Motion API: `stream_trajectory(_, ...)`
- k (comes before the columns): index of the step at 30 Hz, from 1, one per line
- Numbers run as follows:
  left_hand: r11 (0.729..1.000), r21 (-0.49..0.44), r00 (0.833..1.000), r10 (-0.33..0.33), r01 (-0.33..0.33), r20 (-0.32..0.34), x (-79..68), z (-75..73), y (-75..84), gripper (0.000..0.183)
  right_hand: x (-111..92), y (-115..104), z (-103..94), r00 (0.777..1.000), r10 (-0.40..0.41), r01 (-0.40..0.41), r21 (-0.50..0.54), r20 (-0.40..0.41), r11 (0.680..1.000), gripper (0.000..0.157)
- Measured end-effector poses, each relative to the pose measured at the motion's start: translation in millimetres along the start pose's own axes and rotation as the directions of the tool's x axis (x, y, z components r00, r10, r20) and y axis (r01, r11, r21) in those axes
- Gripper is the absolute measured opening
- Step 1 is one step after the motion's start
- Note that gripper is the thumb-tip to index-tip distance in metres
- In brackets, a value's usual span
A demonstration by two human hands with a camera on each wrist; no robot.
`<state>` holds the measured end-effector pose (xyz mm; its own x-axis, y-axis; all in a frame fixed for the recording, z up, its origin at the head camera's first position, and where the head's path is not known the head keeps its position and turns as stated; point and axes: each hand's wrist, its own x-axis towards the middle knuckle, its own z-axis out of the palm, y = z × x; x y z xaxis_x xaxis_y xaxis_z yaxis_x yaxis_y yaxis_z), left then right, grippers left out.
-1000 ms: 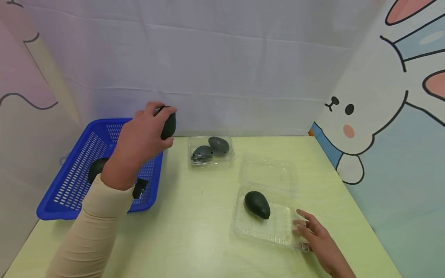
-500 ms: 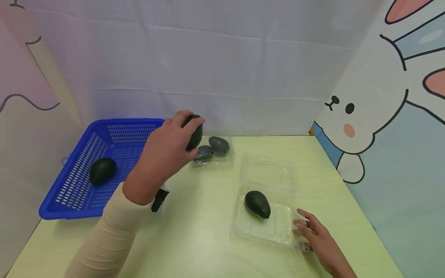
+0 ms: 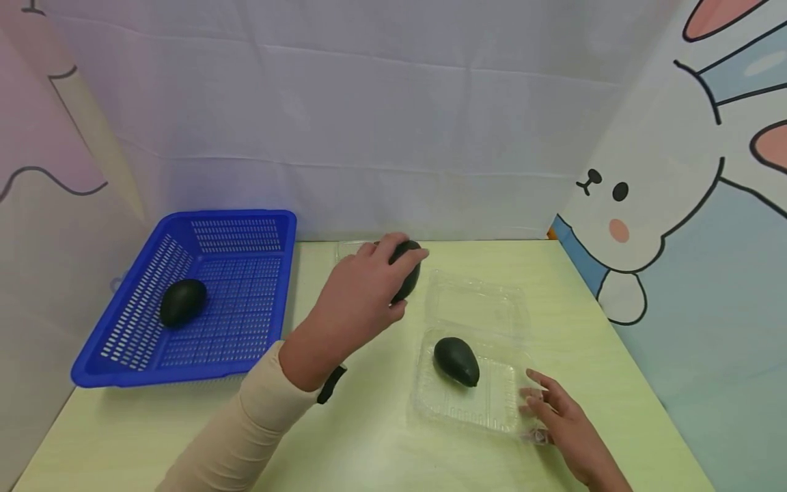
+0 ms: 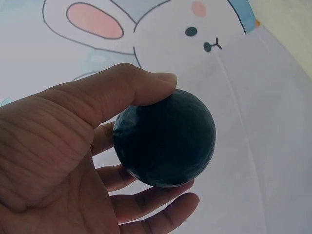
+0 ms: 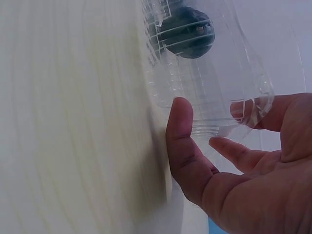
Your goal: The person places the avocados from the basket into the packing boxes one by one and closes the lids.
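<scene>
My left hand (image 3: 359, 294) holds a dark green avocado (image 3: 408, 273) above the table, thumb on one side and fingers on the other. In the left wrist view the same avocado (image 4: 165, 141) shows its round end. A second avocado (image 3: 456, 361) lies in an unlidded clear plastic clamshell container (image 3: 492, 403), its lid (image 3: 476, 304) folded back away from me. Beside the container's right edge is my right hand (image 3: 568, 427), fingers loosely extended. In the right wrist view its thumb and fingers lie against the clear container wall (image 5: 204, 97).
A blue perforated basket (image 3: 246, 294) on the left contains one avocado (image 3: 183, 303). Behind my left hand, another clear container (image 3: 347, 250) is mostly hidden. A white cloth (image 3: 369, 123) hangs behind the pale table (image 3: 356, 424), with a cartoon rabbit print on the right.
My left hand has carried its avocado rightward from over the basket, passing in front of the rear container and lowering somewhat. My right hand and the near container have hardly moved.
</scene>
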<state>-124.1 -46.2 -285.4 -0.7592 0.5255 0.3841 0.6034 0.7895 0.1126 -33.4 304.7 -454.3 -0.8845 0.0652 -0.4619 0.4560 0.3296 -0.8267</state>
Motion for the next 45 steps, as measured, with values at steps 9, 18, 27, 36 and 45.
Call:
stream_trajectory(9, 0.998, -0.011, 0.996, 0.065, -0.064, 0.06, 3.0, 23.5, 28.5, 0.068, 1, 1, -0.2, 1.0, 0.001, -0.001, -0.026, -0.001, 1.0, 0.055)
stream_trajectory(18, 0.99, 0.051, 0.979, 0.124, -0.134, 0.163, 9.7, 52.8, 59.0, 0.065, 0, 1, -0.4, 1.0, -0.001, 0.001, -0.017, -0.003, 1.0, 0.055)
stream_trajectory(27, 0.97, 0.075, 0.955, 0.21, -0.23, 0.21, 15.2, 92.6, 92.3, 0.06, -1, 1, -1.2, 1.0, -0.003, 0.003, -0.005, 0.001, 1.0, 0.055)
stream_trajectory(36, 0.94, 0.114, 0.916, 0.28, -0.323, 0.287, 12.6, 116.3, 115.2, 0.06, -2, 1, -1.9, 1.0, -0.016, 0.016, -0.013, 0.011, 1.0, 0.056)
stream_trajectory(45, 0.947, 0.057, 0.896, 0.278, -0.315, 0.346, 12.3, 135.6, 122.5, 0.061, -2, 0, -1.3, 1.0, -0.013, 0.013, -0.001, 0.013, 1.0, 0.058)
